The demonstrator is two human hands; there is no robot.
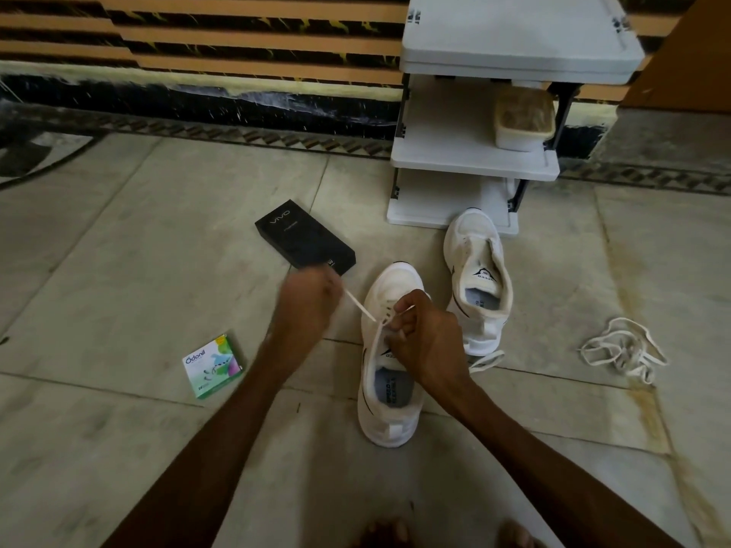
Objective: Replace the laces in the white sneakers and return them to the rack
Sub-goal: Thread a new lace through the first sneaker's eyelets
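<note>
Green Odonil box (213, 365) and black Vivo box (304, 239) lie on the floor. Left hand (308, 298), blurred, grips the lace (360, 306) taut. Right hand (427, 342) pinches it at the eyelets of the near sneaker (391, 429). Second sneaker (478, 278) lies unlaced before the rack (474, 160). Old laces (625, 350) are heaped far right.

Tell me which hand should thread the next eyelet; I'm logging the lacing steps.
Probably the right hand: it sits at the eyelets of the near sneaker, pinching the lace. The left hand is off to the side, pulling its other end taut.
</note>
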